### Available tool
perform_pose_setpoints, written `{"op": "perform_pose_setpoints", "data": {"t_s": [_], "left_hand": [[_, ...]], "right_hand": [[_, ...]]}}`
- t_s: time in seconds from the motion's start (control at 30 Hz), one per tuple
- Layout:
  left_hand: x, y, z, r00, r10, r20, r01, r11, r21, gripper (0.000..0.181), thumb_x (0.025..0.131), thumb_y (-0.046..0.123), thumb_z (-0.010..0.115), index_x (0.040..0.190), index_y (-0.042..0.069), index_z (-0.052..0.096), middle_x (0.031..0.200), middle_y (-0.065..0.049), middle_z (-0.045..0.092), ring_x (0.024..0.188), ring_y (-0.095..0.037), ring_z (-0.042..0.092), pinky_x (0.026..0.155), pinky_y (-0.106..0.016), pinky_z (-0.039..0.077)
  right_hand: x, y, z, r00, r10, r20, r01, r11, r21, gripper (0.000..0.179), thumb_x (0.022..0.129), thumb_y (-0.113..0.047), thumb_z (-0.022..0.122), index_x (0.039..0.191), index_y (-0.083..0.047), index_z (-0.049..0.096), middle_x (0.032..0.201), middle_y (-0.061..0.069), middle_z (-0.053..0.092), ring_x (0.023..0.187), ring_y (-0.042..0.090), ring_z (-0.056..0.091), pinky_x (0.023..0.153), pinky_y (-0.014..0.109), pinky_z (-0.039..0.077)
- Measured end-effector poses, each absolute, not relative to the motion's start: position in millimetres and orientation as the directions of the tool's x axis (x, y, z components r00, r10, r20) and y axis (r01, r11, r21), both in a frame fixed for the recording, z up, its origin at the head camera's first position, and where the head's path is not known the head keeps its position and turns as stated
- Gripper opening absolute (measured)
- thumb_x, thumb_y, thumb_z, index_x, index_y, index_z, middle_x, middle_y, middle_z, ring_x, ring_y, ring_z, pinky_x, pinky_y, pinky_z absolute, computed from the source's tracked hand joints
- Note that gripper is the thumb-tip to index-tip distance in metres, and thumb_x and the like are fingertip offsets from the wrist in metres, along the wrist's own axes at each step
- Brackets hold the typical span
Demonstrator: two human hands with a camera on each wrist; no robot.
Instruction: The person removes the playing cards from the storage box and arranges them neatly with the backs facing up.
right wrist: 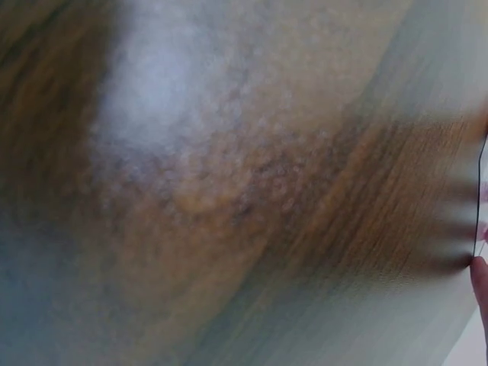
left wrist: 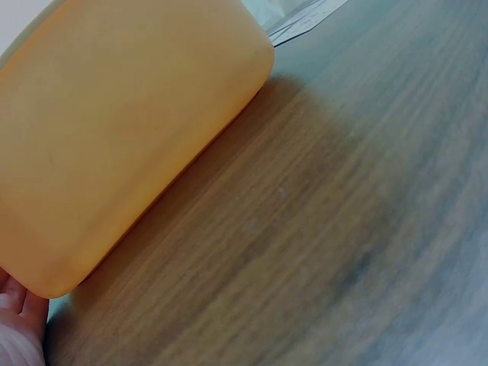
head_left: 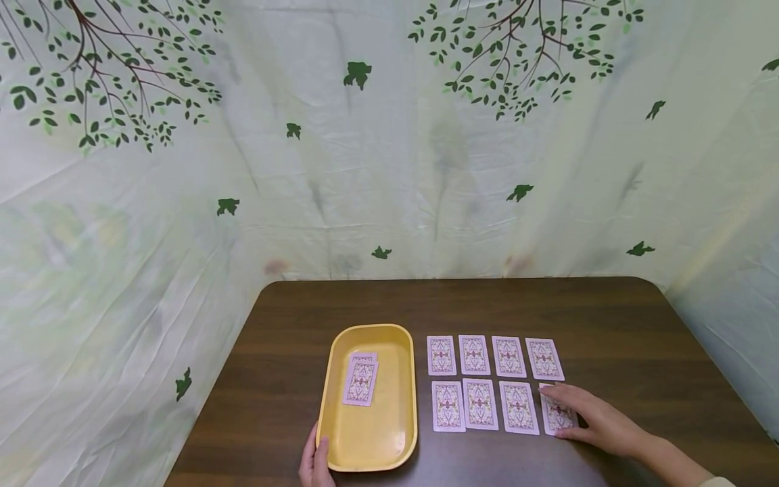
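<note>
My left hand grips the near left corner of a yellow tray, thumb at the rim and fingers against the outer side. Two overlapping playing cards lie face down in the tray. In the left wrist view, the tray's side wall fills the upper left, with part of the hand below it. At the right end of the near row, my right hand holds a playing card between fingers at its far edge and thumb at its near edge. In the right wrist view, one fingertip meets the card's edge.
Several more face-down cards with purple patterned backs lie in two rows right of the tray, a far row and a near row. Beneath everything is a dark brown wooden table. A leaf-printed cloth hangs behind it.
</note>
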State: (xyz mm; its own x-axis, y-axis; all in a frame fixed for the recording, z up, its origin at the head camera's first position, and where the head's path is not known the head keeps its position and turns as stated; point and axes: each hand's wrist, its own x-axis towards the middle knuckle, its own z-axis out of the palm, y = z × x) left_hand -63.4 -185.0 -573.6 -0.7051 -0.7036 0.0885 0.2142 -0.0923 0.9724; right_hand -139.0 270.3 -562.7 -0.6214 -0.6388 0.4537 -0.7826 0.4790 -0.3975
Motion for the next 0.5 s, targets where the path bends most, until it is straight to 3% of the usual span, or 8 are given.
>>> {"op": "perform_pose_setpoints", "data": {"t_s": [0.5], "left_hand": [[-62.6,-184.0,-571.2,-0.697,-0.714,0.064,0.186,-0.094,0.978,0.034,0.092,0.006,0.051,0.117,-0.018,0.051,0.096,0.019,0.061,0.086,0.001,0.057,0.073,-0.012,0.045]], "right_hand": [[-140.5,270.2,-562.2,-0.633,-0.645,0.428,-0.771,0.48,-0.418,0.066,0.07,-0.021,0.079,0.128,-0.002,0.053,0.123,0.016,0.053,0.116,0.026,0.045,0.099,0.012,0.02]]}}
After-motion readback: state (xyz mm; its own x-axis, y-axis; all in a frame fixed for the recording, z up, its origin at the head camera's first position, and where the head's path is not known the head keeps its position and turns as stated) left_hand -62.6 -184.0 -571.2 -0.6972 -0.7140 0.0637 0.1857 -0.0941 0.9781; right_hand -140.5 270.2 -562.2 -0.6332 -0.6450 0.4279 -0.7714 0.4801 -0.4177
